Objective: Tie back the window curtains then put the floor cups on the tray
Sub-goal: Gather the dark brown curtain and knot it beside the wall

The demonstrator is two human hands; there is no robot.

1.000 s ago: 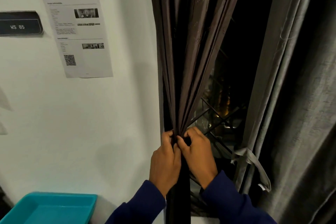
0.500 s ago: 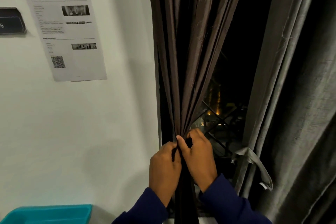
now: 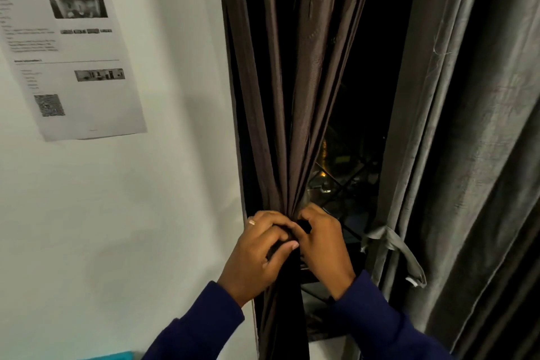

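Both blue sleeves (image 3: pixel 201 327) reached up to the left curtain (image 3: pixel 295 102), gathered into a narrow bunch at the window's left edge. The left hand (image 3: pixel 257 254) and right hand (image 3: pixel 324 245) had fingers curled closed around the bunch, pinching it between them. Further right, the grey curtain (image 3: pixel 455 131) hung with a tie (image 3: pixel 400 251) looped around it. A sheet (image 3: pixel 70 55) was stuck on the wall (image 3: pixel 146 213).
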